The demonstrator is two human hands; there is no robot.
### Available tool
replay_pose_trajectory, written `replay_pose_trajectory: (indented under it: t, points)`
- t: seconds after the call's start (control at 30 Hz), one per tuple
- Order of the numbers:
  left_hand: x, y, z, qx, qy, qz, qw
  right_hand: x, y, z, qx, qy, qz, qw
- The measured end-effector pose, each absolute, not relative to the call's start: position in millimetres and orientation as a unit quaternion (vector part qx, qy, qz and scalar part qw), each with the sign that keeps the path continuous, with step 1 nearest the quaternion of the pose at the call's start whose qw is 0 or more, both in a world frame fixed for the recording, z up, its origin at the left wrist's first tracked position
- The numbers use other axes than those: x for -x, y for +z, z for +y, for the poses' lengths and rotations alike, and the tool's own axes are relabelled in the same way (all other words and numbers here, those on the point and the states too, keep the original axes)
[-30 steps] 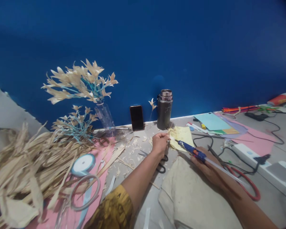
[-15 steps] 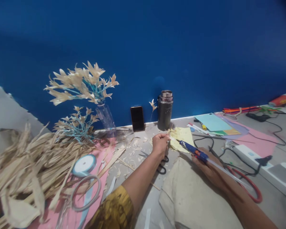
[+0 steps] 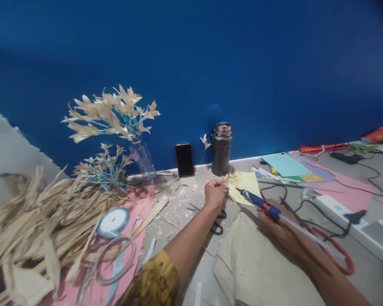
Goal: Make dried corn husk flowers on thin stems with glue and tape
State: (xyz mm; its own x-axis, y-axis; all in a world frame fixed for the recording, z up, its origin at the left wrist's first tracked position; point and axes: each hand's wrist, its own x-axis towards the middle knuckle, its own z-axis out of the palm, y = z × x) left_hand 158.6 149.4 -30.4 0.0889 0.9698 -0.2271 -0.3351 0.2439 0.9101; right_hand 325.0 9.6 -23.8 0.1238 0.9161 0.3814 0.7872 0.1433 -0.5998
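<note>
Gluing a husk petal at the bench [image 3: 198, 272]
Left hand [image 3: 214, 194] pinching husk petal [image 3: 226, 179]; right hand [image 3: 276, 223] gripping blue glue gun [image 3: 258, 202], nozzle beside petal.

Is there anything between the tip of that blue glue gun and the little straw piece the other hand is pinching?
Nothing visible. The blue glue gun in the right hand points its nozzle straight at the small pale straw piece pinched in the left hand. Only the yellow paper sheet lies flat beneath the gap.
</note>
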Motion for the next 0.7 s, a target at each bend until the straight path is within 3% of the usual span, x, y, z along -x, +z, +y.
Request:
replay_pose_trajectory:
  t: [0.7]
  points:
    - [-158.2, -34.2, 147.6, -0.394, 0.511, 0.431, 0.631, -326.6, -23.7, 11.4, 0.647, 0.068, -0.669, 0.359]
